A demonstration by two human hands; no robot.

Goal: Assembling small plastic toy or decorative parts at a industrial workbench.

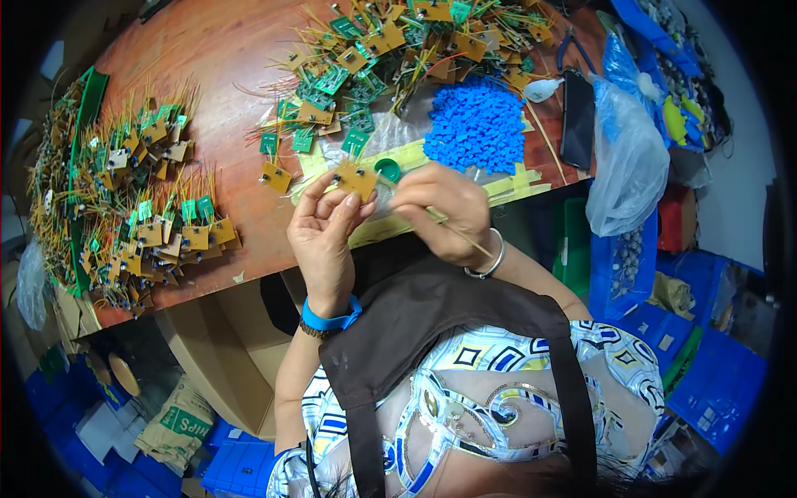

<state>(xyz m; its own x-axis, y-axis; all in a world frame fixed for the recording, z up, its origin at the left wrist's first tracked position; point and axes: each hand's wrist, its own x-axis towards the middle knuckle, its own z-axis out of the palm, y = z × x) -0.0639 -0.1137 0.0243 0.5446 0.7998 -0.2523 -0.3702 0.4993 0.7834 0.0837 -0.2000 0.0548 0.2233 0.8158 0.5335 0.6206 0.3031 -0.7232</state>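
Between the thumb and fingers of my left hand (330, 217) is a small brown circuit board (355, 179), held up at the table's near edge. A green board (356, 143) with components lies just beyond it. My right hand (444, 207) is closed around a thin, light-coloured stick (471, 237), whose rear end sticks out toward my wrist; its front tip is hard to make out. Between the two hands sits a small round green cap (387, 170). Another brown board (275, 177) lies on the table left of my left hand.
Small blue parts (475, 124) are heaped beyond my right hand. Wired circuit boards (365, 62) pile up at the back, with further wired boards (149, 236) at the left. A black phone (577, 120), pliers (574, 51) and a clear plastic bag (628, 158) are at the right.
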